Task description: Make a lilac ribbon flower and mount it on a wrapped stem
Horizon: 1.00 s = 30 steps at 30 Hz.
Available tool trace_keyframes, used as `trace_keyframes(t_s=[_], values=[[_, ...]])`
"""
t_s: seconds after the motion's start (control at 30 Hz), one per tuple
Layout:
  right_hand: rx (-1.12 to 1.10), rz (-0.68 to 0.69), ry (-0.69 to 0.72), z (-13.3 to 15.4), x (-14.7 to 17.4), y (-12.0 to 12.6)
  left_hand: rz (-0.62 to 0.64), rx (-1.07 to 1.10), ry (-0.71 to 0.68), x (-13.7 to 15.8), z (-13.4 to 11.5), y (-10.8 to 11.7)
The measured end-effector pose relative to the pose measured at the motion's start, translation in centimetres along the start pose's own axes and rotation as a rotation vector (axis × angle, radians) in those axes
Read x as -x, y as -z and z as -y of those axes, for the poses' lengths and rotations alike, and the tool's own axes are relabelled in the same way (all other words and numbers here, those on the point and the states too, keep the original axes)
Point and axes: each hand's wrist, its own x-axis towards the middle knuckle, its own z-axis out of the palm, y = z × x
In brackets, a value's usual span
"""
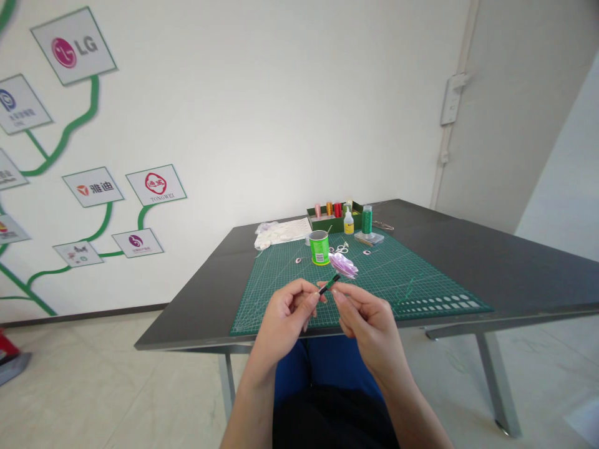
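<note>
A lilac artificial flower (344,265) with layered petals tilts up over the front of the cutting mat. Its short dark stem (330,284) has a green stretch on it. My left hand (292,312) pinches the lower end of that stem between thumb and fingers. Close beside the stem, my right hand (365,315) is closed in a pinch, fingertips at or against it. Whatever lies between those right fingertips is too small to make out.
A green gridded cutting mat (276,293) covers part of the black table (201,293). Behind the flower stand a bright green can (320,248), white-handled scissors (343,248), a glue bottle (349,222) and a green thread spool (367,221). A dark green box (322,224) holds several spools.
</note>
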Motion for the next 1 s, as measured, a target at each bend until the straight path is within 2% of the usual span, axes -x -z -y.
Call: trace_keyframes(t_s=[0.3, 1.0], values=[[0.012, -0.006, -0.033, 0.37, 0.05, -0.05, -0.018, 0.017, 0.038, 0.16, -0.28, -0.3], [0.04, -0.016, -0.007, 0.62, -0.82, -0.21, -0.055, 0.034, 0.041, -0.24, -0.79, -0.01]])
